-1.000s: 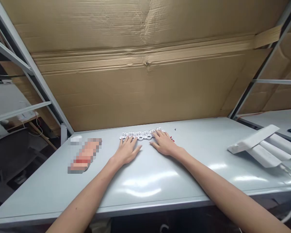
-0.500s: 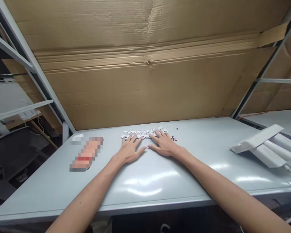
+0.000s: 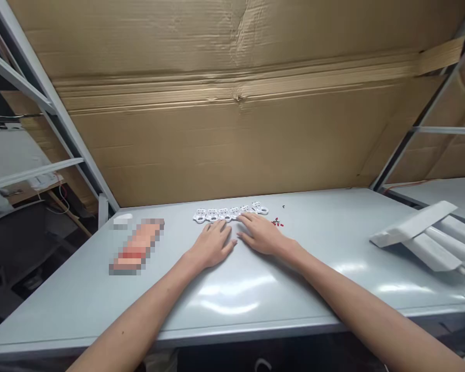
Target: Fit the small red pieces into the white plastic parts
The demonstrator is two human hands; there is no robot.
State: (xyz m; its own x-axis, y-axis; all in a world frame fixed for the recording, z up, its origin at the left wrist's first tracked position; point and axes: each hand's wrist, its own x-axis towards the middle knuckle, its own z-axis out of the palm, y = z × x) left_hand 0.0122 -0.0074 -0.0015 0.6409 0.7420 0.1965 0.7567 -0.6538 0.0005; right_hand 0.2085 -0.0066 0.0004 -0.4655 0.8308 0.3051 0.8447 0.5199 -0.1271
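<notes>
Both of my hands lie flat, palms down, on a pale grey table [image 3: 256, 289]. My left hand [image 3: 213, 243] has its fingers stretched out just short of a row of several small white plastic parts [image 3: 228, 213]. My right hand [image 3: 261, 235] is beside it, thumbs nearly meeting, and its fingertips touch the right part of that row. Neither hand holds anything. A few tiny red bits [image 3: 278, 222] lie just right of my right hand.
A blurred pinkish object [image 3: 137, 245] and a small white piece [image 3: 122, 219] lie to the left. White angled profiles [image 3: 422, 232] are stacked at the right edge. A cardboard wall [image 3: 232, 113] rises behind the table, between metal frame posts.
Both hands have slid back a little towards me, off most of the row of white parts, and have come closer together.
</notes>
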